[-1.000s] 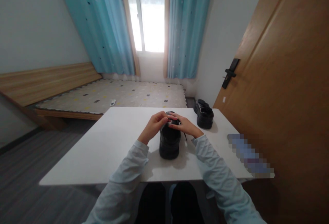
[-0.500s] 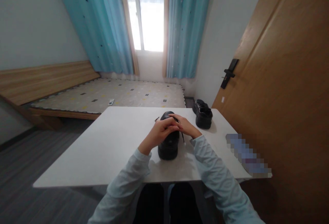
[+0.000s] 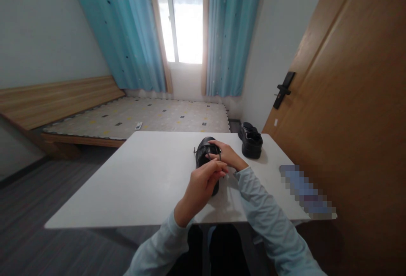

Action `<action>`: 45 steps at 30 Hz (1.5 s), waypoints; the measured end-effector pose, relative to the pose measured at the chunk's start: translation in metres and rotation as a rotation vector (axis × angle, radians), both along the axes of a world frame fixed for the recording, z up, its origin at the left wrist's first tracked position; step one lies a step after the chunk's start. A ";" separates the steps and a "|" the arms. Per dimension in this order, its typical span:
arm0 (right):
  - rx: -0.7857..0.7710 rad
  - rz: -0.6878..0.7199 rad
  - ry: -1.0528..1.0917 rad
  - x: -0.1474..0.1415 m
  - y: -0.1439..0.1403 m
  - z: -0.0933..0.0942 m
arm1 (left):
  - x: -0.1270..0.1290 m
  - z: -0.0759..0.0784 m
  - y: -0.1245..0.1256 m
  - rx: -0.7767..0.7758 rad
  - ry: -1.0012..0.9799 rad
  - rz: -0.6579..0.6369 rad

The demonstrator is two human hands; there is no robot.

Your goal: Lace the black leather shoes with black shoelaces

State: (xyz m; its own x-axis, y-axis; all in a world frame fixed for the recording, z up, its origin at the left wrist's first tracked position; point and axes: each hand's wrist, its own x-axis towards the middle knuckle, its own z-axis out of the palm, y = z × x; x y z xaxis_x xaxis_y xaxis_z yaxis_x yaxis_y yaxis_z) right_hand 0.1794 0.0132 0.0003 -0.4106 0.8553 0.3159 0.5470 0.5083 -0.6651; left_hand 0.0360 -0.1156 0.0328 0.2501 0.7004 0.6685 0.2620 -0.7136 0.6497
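A black lace-up shoe stands on the white table in front of me, its toe pointing away. My right hand lies over the shoe's right side, with its fingers and thumb at the lacing. Closer to me, my left hand is closed in a pinch over the heel end, on what looks like a shoelace; the fingertips partly hide it. A loose lace end sticks out on the shoe's left side. The left hand covers most of the heel and opening.
The matching black shoe stands at the table's back right corner. A blurred bluish flat item lies along the right edge of the white table. Beyond are a bed with a small white device, and a wooden door at right.
My left hand has drawn back toward me from over the lacing, uncovering the shoe's front. My right hand has stayed at the shoe, and its thumb now shows on the lacing.
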 end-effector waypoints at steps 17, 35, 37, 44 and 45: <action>-0.073 0.183 0.289 0.003 0.008 -0.003 | 0.001 0.007 0.000 0.232 0.175 0.194; -0.277 0.228 0.829 0.037 0.001 0.023 | -0.004 -0.012 0.019 0.128 0.287 0.366; -0.261 0.240 0.857 0.040 0.001 0.026 | -0.006 -0.012 0.018 0.127 0.267 0.370; -0.328 0.069 0.676 0.033 0.005 0.022 | -0.021 -0.005 0.011 0.185 0.180 0.427; -0.321 0.049 0.613 0.031 0.005 0.020 | -0.025 -0.003 0.010 0.199 0.188 0.443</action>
